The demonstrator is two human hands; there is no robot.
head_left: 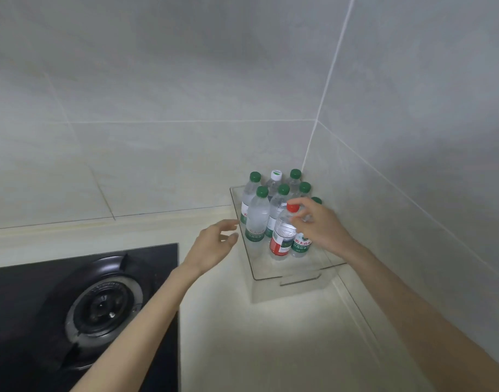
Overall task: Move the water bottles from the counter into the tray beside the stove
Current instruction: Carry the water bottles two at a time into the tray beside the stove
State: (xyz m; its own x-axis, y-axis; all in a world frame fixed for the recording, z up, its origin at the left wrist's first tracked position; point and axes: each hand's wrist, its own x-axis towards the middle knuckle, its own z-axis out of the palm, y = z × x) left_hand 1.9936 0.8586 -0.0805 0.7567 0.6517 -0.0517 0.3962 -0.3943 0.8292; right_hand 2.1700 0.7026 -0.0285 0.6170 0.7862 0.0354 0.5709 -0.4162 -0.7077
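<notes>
A clear plastic tray [299, 274] sits in the counter corner, right of the stove. Several water bottles stand upright in it, most with green caps [258, 215] and one with a white cap [276, 175]. At the front stands a red-capped bottle [282, 236] with a red label. My right hand [319, 224] reaches over the tray, its forefinger and thumb around that bottle's cap and neck. My left hand [214, 244] hovers beside the tray's left wall with its fingers spread and nothing in it.
A black gas stove [81, 306] with a round burner fills the lower left. The pale counter [256, 340] runs in front of the tray. Tiled walls close off the back and the right side of the corner.
</notes>
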